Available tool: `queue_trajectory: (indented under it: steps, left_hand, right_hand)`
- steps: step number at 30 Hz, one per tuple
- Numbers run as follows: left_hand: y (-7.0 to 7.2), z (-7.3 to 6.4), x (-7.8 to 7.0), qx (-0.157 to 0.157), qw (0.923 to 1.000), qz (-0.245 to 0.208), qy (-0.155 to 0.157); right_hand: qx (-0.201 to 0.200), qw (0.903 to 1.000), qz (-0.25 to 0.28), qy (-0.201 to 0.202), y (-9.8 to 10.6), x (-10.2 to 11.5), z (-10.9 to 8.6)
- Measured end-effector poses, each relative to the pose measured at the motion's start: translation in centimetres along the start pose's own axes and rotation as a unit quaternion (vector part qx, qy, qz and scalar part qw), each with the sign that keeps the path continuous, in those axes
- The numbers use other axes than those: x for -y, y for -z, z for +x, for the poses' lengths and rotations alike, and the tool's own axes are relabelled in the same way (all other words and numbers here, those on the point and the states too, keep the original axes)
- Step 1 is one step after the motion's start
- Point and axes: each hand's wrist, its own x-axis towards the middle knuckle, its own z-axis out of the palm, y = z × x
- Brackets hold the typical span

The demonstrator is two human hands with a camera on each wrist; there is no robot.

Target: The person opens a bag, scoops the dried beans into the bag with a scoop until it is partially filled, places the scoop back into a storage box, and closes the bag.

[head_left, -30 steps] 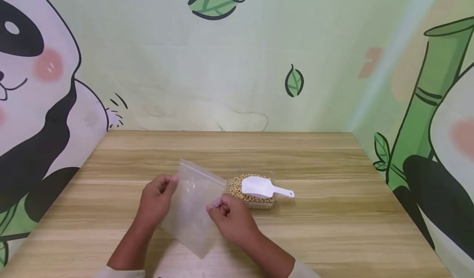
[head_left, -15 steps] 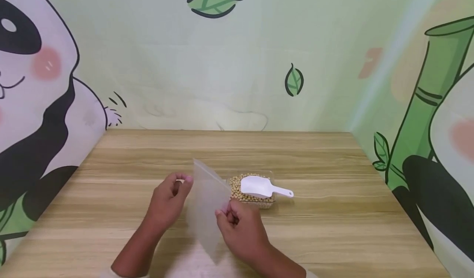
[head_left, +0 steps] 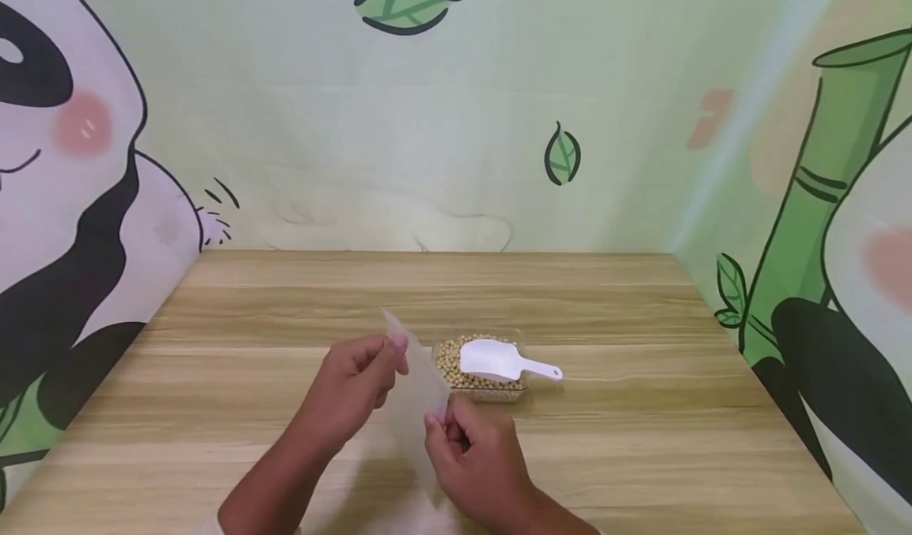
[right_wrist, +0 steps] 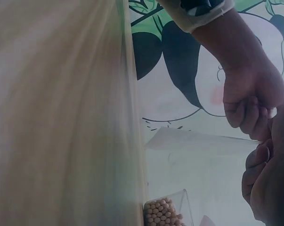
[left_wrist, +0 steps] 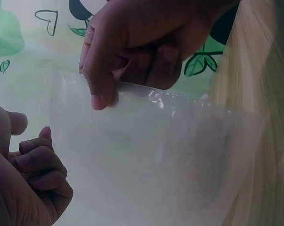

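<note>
A clear zip-top plastic bag hangs almost edge-on to the head camera, its sealing strip uppermost. My right hand pinches the bag near its top edge between thumb and fingers. In the left wrist view the bag spreads flat below the right hand. My left hand overlaps the bag's left side in the head view. Its fingers are loosely bent, with a gap between thumb and fingers in the left wrist view, and nothing shows in their hold.
Just beyond the right hand, a clear plastic box holds pale soybeans. A white scoop lies on the beans, its handle pointing right over the rim. The wooden table meets a panda-printed backdrop.
The bag has turned from facing the head camera to nearly edge-on. Both hands have shifted right, the left one coming off the bag's edge and then across in front of it.
</note>
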Motion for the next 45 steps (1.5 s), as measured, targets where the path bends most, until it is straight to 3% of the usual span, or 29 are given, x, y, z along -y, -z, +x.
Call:
queue_trajectory:
  steps: [4,9,21,27,33,38,41,45]
  left_hand:
    - [-0.4,0.3,-0.7,0.019,0.9991,-0.035,0.010]
    - [-0.9,0.6,-1.1,0.020,0.9986,-0.042,0.024]
    - [-1.2,0.9,-0.6,0.065,0.9927,-0.097,0.033]
    - [-1.4,1.1,-0.4,0.066,0.9915,-0.103,0.043]
    - [-1.5,1.3,-0.9,0.065,0.9931,-0.091,0.038]
    - [-1.8,1.4,-1.3,0.087,0.9931,-0.071,0.033]
    - [-2.2,1.5,-1.4,0.109,0.9917,-0.060,0.030]
    - [-2.7,1.4,-1.4,0.138,0.9891,-0.045,0.023]
  right_hand:
    - [-0.005,0.9999,0.000,0.010,0.1,-0.1,-0.2]
    - [-0.008,0.9999,-0.001,0.012,0.1,-0.2,-0.3]
    - [-0.009,0.9999,0.004,0.011,0.2,-0.2,-0.4]
    - [-0.001,0.9998,0.009,0.020,0.4,-0.4,-0.4]
    - [0.009,0.9983,0.054,0.017,1.1,-0.5,-0.4]
    - [-0.001,0.9944,0.096,-0.045,1.7,-0.5,-0.2]
    - [0.002,0.9875,0.119,-0.104,2.2,-0.3,0.3]
    - [0.014,0.9791,0.133,-0.153,2.9,0.0,1.1]
